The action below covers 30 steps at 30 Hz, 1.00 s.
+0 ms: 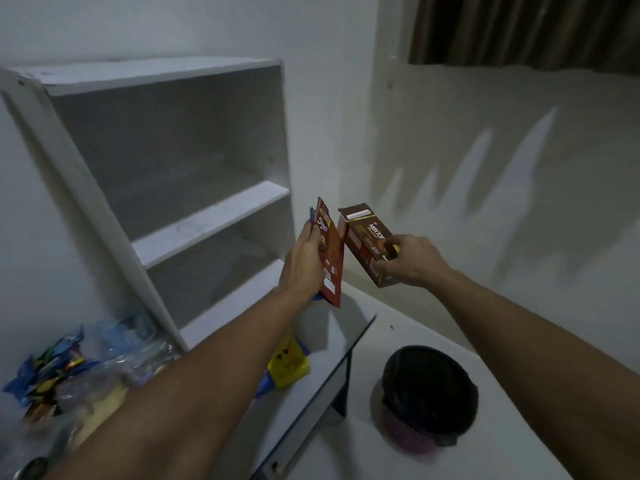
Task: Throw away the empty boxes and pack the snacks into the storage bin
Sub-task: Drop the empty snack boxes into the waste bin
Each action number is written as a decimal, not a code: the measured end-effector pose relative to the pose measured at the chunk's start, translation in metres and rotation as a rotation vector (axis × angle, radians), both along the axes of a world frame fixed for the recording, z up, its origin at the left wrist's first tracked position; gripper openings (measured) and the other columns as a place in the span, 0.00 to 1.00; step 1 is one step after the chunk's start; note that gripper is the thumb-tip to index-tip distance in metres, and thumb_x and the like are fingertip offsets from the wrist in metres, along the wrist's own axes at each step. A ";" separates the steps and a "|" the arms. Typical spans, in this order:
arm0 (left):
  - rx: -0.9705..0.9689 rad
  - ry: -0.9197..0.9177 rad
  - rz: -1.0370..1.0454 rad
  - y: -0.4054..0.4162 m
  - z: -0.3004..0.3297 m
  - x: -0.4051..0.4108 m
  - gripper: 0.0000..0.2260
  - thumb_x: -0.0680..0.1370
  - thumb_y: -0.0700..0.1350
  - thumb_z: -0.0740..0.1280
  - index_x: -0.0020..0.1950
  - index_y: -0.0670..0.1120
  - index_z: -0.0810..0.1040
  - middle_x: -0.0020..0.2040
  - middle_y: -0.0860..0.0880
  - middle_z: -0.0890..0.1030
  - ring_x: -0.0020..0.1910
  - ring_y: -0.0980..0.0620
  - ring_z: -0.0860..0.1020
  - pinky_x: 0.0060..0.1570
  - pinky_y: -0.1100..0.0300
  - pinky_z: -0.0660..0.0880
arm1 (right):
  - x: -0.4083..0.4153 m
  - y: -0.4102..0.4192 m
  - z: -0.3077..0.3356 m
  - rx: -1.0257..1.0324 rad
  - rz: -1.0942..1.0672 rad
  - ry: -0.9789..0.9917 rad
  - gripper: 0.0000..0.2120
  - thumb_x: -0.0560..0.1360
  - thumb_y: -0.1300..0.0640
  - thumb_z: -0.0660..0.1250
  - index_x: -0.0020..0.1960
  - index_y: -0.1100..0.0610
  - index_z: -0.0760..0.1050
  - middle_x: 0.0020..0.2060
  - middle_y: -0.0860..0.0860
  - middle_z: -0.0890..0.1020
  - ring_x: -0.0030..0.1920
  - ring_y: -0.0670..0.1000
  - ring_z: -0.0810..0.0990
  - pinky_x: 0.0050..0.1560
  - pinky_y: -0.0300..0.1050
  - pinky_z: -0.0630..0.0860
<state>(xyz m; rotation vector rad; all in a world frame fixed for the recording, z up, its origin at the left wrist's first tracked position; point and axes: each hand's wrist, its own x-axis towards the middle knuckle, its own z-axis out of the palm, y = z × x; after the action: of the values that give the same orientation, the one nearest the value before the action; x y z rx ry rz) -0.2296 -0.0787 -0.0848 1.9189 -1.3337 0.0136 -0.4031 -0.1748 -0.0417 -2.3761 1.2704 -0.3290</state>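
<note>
My left hand [300, 263] grips a flat red snack box [331, 258], held upright, with a blue edge of something else behind it. My right hand [412, 259] holds a brown Nextar box [363, 237] tilted, its top flap open. Both boxes hang in the air just right of the white shelf unit [207, 216]. Loose wrapped snacks [48, 368] in blue and gold lie at the lower left, partly inside a clear plastic bin [114, 362]. A yellow snack packet [289, 363] lies on the table under my left forearm.
A bin lined with a black bag [429, 393] over a pink basket stands on the floor at the lower right. The table's edge [346, 362] runs diagonally between it and the shelf. The shelf compartments hold nothing. A curtain hangs at the top right.
</note>
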 end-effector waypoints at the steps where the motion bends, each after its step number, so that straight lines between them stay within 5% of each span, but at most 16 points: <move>1: 0.015 0.003 -0.019 -0.008 -0.008 -0.008 0.24 0.80 0.40 0.59 0.76 0.45 0.60 0.71 0.46 0.69 0.61 0.46 0.75 0.59 0.47 0.76 | -0.012 -0.005 -0.007 0.005 -0.027 0.011 0.25 0.71 0.47 0.71 0.65 0.53 0.74 0.56 0.54 0.81 0.47 0.52 0.77 0.46 0.44 0.76; 5: 0.103 0.089 -0.058 -0.040 -0.045 -0.037 0.23 0.81 0.40 0.58 0.76 0.47 0.59 0.69 0.48 0.71 0.57 0.54 0.75 0.55 0.59 0.74 | -0.053 -0.028 -0.044 0.067 -0.109 0.067 0.26 0.70 0.46 0.71 0.65 0.53 0.73 0.56 0.54 0.82 0.51 0.52 0.80 0.51 0.47 0.80; 11: 0.245 0.065 -0.130 -0.093 -0.123 -0.084 0.25 0.79 0.38 0.62 0.75 0.43 0.61 0.68 0.43 0.71 0.60 0.43 0.77 0.57 0.44 0.78 | -0.107 -0.070 -0.121 0.208 -0.194 0.165 0.27 0.70 0.47 0.72 0.66 0.54 0.73 0.56 0.54 0.81 0.52 0.54 0.80 0.50 0.45 0.78; 18: 0.437 0.054 -0.168 -0.151 -0.231 -0.127 0.27 0.76 0.34 0.62 0.75 0.42 0.62 0.68 0.43 0.71 0.58 0.41 0.77 0.55 0.46 0.78 | -0.155 -0.115 -0.228 0.342 -0.273 0.284 0.25 0.66 0.44 0.70 0.60 0.52 0.76 0.50 0.54 0.83 0.45 0.55 0.80 0.44 0.43 0.77; 25: 0.542 0.121 -0.212 -0.189 -0.334 -0.159 0.24 0.79 0.39 0.62 0.75 0.44 0.61 0.67 0.46 0.72 0.58 0.43 0.78 0.58 0.48 0.78 | -0.181 -0.147 -0.336 0.486 -0.350 0.288 0.26 0.67 0.42 0.68 0.62 0.50 0.74 0.50 0.53 0.82 0.49 0.56 0.81 0.46 0.44 0.78; 30: 0.583 0.395 -0.177 -0.213 -0.388 -0.171 0.14 0.83 0.47 0.56 0.68 0.47 0.68 0.58 0.44 0.79 0.56 0.43 0.79 0.57 0.49 0.78 | -0.186 -0.166 -0.402 0.520 -0.385 0.262 0.27 0.70 0.44 0.70 0.66 0.52 0.72 0.55 0.55 0.81 0.53 0.58 0.80 0.47 0.43 0.74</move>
<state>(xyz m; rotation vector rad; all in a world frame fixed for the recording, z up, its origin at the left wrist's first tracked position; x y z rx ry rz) -0.4005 -0.2922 -0.4733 2.1033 -1.3115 -0.8831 -0.5895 -0.3411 -0.4434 -1.7697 1.6916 0.1957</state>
